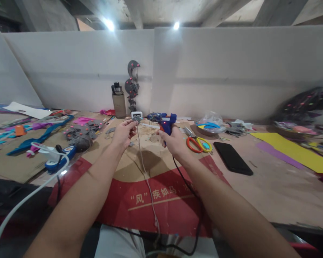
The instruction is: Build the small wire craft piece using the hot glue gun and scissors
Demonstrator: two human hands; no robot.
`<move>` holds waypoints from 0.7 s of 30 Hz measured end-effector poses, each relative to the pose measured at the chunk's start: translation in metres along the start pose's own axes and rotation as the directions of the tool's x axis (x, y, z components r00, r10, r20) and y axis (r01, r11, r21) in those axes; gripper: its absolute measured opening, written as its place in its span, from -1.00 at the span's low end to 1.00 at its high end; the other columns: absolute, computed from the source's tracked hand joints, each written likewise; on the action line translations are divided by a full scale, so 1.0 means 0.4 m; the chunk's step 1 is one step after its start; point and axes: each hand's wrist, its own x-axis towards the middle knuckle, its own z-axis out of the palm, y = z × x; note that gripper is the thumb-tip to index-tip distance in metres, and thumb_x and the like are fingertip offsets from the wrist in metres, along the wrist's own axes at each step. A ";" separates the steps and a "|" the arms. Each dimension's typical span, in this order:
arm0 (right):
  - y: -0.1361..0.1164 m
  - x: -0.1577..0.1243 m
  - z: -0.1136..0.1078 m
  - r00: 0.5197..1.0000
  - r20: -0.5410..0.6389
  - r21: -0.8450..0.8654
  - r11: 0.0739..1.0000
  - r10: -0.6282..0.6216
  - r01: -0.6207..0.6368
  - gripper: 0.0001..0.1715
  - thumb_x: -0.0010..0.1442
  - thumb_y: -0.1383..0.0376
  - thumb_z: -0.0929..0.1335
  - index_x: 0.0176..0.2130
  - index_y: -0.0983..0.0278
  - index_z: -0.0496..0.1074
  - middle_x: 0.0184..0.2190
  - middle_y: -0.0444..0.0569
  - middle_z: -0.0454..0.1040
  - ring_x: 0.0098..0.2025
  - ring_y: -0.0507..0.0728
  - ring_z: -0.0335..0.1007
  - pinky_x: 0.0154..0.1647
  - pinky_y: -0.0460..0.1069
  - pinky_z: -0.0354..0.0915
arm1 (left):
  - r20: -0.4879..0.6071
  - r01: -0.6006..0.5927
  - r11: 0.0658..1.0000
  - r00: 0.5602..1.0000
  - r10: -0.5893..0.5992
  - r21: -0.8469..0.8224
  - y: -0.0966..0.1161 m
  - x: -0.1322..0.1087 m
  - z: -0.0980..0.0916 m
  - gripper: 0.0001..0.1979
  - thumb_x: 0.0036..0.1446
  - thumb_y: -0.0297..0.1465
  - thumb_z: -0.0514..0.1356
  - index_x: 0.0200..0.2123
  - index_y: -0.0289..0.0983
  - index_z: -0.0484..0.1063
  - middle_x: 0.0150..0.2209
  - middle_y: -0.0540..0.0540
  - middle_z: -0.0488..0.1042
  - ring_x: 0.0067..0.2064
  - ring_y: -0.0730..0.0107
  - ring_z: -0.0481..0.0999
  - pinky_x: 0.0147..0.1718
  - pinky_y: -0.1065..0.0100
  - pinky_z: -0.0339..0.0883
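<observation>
My left hand (pixel 124 133) pinches a small grey piece (pixel 136 118), from which a long thin grey cord (pixel 145 168) hangs down toward my lap. Wrapped around the handle of a blue glue gun (pixel 167 123) is my right hand (pixel 172 139). The gun's nozzle end points left, near the grey piece; whether the two touch is hard to tell. A black cable runs from the gun down over the red and brown paper sheet (pixel 161 215).
Scissors (pixel 197 143) and a black phone (pixel 233 157) lie to the right. Behind stand a bottle (pixel 119 102) and a hanging grey crescent ornament (pixel 131 87). At left are grey yarn (pixel 83 143) and a blue power strip (pixel 56 165) with a white cable.
</observation>
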 end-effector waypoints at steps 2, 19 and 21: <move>0.017 0.011 -0.002 0.994 0.034 0.112 0.988 0.101 -0.104 -0.69 0.10 0.23 0.27 -0.13 0.26 0.23 -0.35 -0.04 0.49 -0.62 -0.03 0.22 -0.58 -0.08 0.23 | -0.012 -0.002 1.000 1.000 0.002 -0.015 0.001 0.000 0.001 -0.74 -0.30 -0.39 0.39 -0.51 -0.31 0.38 -0.58 0.06 0.32 -0.58 0.65 0.21 -0.64 0.54 0.07; 0.025 0.007 0.014 1.000 -0.006 -0.123 0.992 0.002 -0.003 -0.75 0.12 0.11 0.29 -0.34 0.24 0.22 -0.38 -0.05 0.37 -0.28 0.12 0.34 -0.19 0.06 0.26 | 0.081 -0.364 0.802 0.925 0.372 0.474 -0.028 -0.030 0.028 -0.88 -0.12 -0.40 0.25 -0.45 -0.28 0.39 -0.53 0.03 0.38 -0.51 0.52 0.31 -0.53 0.44 0.17; 0.002 -0.003 0.047 0.996 0.066 0.228 0.971 0.061 -0.074 -0.67 0.08 0.09 0.33 -0.27 0.22 0.17 -0.35 -0.10 0.38 -0.28 0.07 0.37 -0.19 0.03 0.29 | 0.120 -0.404 0.718 0.903 0.413 0.567 -0.028 -0.040 0.035 -0.88 -0.12 -0.41 0.24 -0.43 -0.29 0.39 -0.48 0.01 0.42 -0.45 0.48 0.38 -0.45 0.42 0.24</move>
